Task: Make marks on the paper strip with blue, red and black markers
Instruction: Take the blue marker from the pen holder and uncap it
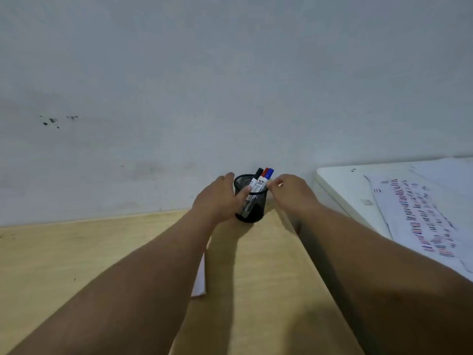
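Observation:
A black mesh pen cup (252,210) stands on the wooden table near the wall. Three markers lean in it: one with a black cap (258,172), one with a red cap (265,171), one with a blue cap (270,173). My left hand (217,198) wraps the cup's left side, thumb across its front. My right hand (290,192) is at the cup's right rim, fingertips by the blue marker; whether they touch it I cannot tell. A white paper strip (201,276) lies on the table, mostly hidden under my left forearm.
The wooden table (76,257) runs up to a grey wall (230,85). A white table (340,185) stands at the right, carrying sheets of paper (414,219) covered with red, blue and black marks. A gap separates the two tables.

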